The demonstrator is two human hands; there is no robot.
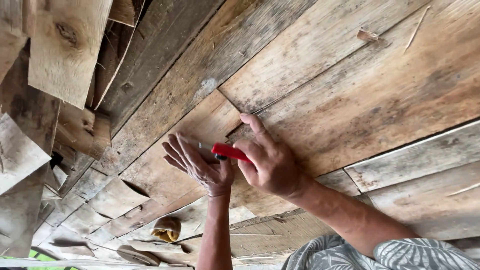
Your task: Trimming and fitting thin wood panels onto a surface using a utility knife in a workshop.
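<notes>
I see a surface of weathered, stained brown wooden veneer sheets (350,95) overlapping in layers, with loose torn wood pieces (65,45) stacked at one side. My left hand (197,165) lies flat and spread open on a sheet, holding nothing. Just beside it, my right hand (272,162) has its grip closed around a red-handled knife (227,151), thumb pressing the wood.

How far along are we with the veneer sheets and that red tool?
Done: many wood sheets already lie overlapped across the surface. In hand: the right hand holds a red-handled tool against a sheet's edge while the left hand lies flat beside it. Left: loose sheets remain piled at the side.
</notes>
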